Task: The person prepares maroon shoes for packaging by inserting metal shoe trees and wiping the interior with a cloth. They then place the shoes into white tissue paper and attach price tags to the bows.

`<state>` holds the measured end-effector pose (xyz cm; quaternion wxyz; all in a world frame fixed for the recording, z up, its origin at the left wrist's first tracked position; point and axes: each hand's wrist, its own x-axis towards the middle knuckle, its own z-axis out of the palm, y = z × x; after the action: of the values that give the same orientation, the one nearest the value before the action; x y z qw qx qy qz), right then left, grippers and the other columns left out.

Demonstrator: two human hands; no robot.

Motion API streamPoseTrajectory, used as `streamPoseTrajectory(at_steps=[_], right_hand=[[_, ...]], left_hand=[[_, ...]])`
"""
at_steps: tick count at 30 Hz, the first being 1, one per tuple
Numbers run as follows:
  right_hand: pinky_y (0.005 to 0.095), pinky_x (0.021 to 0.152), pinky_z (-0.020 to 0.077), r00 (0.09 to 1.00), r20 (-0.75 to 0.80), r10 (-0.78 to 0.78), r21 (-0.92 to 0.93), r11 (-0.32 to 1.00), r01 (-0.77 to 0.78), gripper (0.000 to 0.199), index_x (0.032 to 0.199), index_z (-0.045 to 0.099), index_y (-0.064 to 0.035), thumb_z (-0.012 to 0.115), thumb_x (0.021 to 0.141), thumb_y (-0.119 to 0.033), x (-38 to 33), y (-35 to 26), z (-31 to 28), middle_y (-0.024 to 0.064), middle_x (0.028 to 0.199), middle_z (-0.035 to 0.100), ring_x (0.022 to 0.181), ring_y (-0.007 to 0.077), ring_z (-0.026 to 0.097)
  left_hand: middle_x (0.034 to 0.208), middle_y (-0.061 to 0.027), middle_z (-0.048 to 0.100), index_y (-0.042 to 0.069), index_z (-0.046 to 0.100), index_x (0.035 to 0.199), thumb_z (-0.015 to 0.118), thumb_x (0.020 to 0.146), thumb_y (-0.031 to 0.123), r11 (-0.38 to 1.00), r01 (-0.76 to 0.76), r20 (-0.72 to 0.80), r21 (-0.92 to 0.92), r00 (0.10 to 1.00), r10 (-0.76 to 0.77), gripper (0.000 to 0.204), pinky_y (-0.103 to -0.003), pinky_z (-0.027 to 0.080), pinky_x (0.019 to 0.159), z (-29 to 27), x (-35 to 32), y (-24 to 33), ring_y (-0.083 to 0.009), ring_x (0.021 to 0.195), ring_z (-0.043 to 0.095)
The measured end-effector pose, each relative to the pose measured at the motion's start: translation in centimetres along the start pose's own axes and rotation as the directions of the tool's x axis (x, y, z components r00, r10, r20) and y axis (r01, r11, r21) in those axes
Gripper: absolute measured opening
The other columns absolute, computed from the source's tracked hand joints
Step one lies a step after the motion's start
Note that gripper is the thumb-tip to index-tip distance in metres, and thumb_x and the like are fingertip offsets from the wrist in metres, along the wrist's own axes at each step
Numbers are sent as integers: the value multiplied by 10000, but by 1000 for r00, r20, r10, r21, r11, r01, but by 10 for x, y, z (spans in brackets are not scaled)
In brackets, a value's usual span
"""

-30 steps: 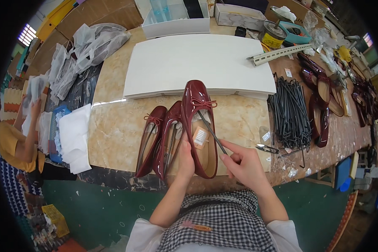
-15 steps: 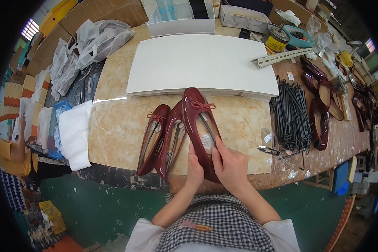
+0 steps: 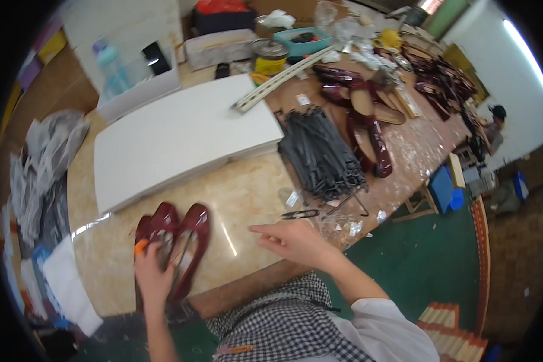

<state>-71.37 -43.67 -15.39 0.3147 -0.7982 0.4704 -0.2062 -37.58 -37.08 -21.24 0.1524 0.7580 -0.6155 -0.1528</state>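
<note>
Dark red patent ballet flats lie close together at the left of the table, toes pointing away; the right-hand flat (image 3: 194, 244) shows best. My left hand (image 3: 152, 274) is over the middle ballet flat (image 3: 165, 218), its fingers and thumb closed around the sides, somewhat blurred. Something orange (image 3: 140, 246) shows at a fingertip. Part of a further flat (image 3: 142, 229) peeks out at the left. Holding nothing, my right hand (image 3: 298, 242) hovers above the table's front edge with fingers stretched leftward. Just beyond it lie small thread snips (image 3: 300, 214).
Behind the flats is a stack of white sheets (image 3: 175, 142) with a slotted metal strip (image 3: 280, 78) across its corner. A pile of black metal rods (image 3: 320, 154) lies right, beside more red shoes (image 3: 365, 114). White cloth (image 3: 69, 286) hangs at the left edge.
The ballet flat held in both hands is now down beside the others. My right hand has let go and moved right; my left is among the shoes. The view has turned right.
</note>
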Motion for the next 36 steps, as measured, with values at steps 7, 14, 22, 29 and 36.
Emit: streamPoseTrajectory(at_steps=[7,14,22,29,36], right_hand=[[389,726,501,664,-748,-11,-455,736,-501,499,1303,496,-74,647,832,-141,-32,209,-151,191,911,659,843,327,648],[427,739,499,687,-715,128,-438,684,-583,583,1347,452,-193,607,796,-81,-51,272,-184,198,999,623,870,371,618],[474,751,496,869,-315,382,-377,790,-484,519,1257,486,-136,660,800,-310,-79,267,-164,196,1053,592,884,393,607],[413,521,466,672,-715,193,-360,723,-590,329,666,562,-108,660,813,-385,-101,288,-134,78,684,557,581,304,591],[378,476,438,569,-819,78,-291,799,-527,295,622,542,-109,698,789,-296,-101,314,-117,64,633,522,527,274,561]], left_hand=[[1235,-203,507,64,471,1294,608,803,37,987,-4,-513,163,854,88,511,-414,382,990,-92,89,-154,-385,1174,480],[1273,-234,493,102,441,1367,648,777,59,870,10,-550,493,779,302,627,-419,387,964,-102,178,-133,-389,1115,515],[1388,-200,416,90,547,1244,693,711,79,631,-748,-198,205,600,775,553,-442,327,1045,21,238,253,-381,1278,384],[1220,-244,522,60,486,1294,754,715,350,358,-934,-58,-7,358,932,701,-481,331,1042,188,208,493,-406,1275,373],[1169,-208,564,17,586,1147,732,716,340,707,-699,64,-113,705,707,558,-491,359,997,271,233,544,-356,1196,450]])
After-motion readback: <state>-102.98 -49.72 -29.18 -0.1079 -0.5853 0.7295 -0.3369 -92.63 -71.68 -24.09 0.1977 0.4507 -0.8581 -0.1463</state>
